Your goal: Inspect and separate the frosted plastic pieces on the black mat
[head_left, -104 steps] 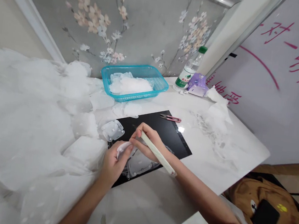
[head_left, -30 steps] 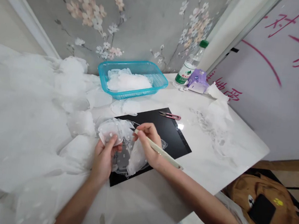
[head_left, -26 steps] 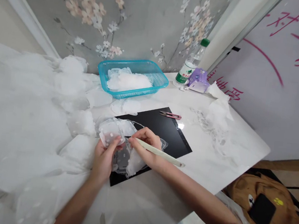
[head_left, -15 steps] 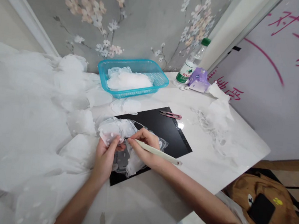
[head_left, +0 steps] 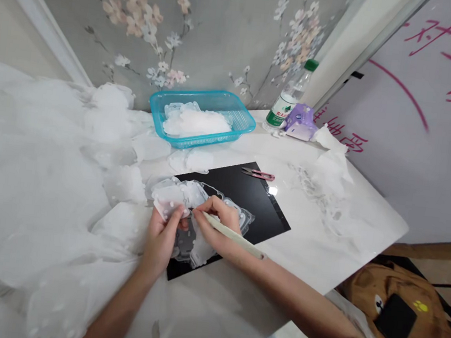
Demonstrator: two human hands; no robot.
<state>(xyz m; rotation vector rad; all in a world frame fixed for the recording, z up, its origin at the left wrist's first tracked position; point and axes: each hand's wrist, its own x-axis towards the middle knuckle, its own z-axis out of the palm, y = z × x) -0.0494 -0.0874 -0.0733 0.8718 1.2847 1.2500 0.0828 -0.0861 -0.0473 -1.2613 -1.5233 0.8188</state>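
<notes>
My left hand [head_left: 162, 237] pinches a translucent white plastic piece [head_left: 167, 206] with small white dots between thumb and fingers. Close against it, my right hand [head_left: 218, 222] grips a slim, pale, pen-like tool [head_left: 242, 240], its tip pointing at the piece's right edge. The tip is too small to make out. Beneath both hands lies a black mat [head_left: 243, 187], with more clear and white plastic pieces [head_left: 201, 247] spread on it. A pair of pink thread snips [head_left: 257, 174] rests at the mat's far edge.
A large heap of white pieces [head_left: 48, 172] covers the table's left side. Behind the mat stands a blue basket [head_left: 199, 143] of similar pieces. A water bottle [head_left: 284, 102], a purple packet [head_left: 301, 120] and plastic scraps [head_left: 323, 190] are at right. A brown backpack [head_left: 407, 317] sits below the table edge.
The white piece in my left hand has tilted a little. The rear end of the pale tool has swung slightly down and left. Both hands stay in nearly the same place.
</notes>
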